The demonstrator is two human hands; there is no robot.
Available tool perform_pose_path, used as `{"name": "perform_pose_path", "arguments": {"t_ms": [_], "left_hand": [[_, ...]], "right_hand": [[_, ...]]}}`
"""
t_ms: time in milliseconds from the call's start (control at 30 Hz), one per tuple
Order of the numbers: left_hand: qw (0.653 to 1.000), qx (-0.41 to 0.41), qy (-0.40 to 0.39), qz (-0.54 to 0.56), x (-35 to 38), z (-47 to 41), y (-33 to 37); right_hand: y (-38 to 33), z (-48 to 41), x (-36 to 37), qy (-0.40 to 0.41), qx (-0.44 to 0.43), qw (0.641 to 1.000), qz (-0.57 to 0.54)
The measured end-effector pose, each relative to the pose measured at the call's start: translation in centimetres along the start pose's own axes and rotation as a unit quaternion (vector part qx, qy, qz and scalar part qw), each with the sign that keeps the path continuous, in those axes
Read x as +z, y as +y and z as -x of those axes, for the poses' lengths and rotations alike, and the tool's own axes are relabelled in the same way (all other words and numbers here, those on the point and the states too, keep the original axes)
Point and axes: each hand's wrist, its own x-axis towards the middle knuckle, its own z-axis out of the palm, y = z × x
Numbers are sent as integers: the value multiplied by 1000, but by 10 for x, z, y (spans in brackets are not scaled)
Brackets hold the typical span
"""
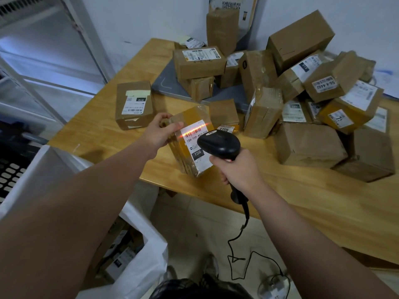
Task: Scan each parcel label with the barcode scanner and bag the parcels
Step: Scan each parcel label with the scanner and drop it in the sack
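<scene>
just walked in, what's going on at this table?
A person is scanning parcels. The left hand holds a taped parcel tilted at the edge of the wooden table, while the right hand aims a corded barcode scanner; its red line falls across the label's barcode. A pile of boxes sits on the table, and a white bag on the floor already holds some.

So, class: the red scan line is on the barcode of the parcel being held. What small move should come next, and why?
Probably the left hand swings the taped parcel down-left into the white bag: the barcode scanner's beam already crosses its label, and the bag holds other parcels.
</scene>
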Motion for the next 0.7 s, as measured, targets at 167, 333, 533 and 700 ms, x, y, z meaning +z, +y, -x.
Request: {"name": "perform_pose_path", "arguments": {"t_ms": [167, 333, 533, 700], "left_hand": [[1000, -5, 3, 13, -1, -1, -2], [1000, -12, 2, 15, -2, -1, -3], [1000, -17, 8, 24, -2, -2, -4], [999, -23, 10, 32, -4, -3, -6]], "right_hand": [[8, 5, -3, 9, -5, 1000, -2], [32, 14, 1, 29, 17, 999, -22], [41, 19, 2, 20, 20, 997, -76], [41, 18, 5, 16, 14, 996, -82]]}}
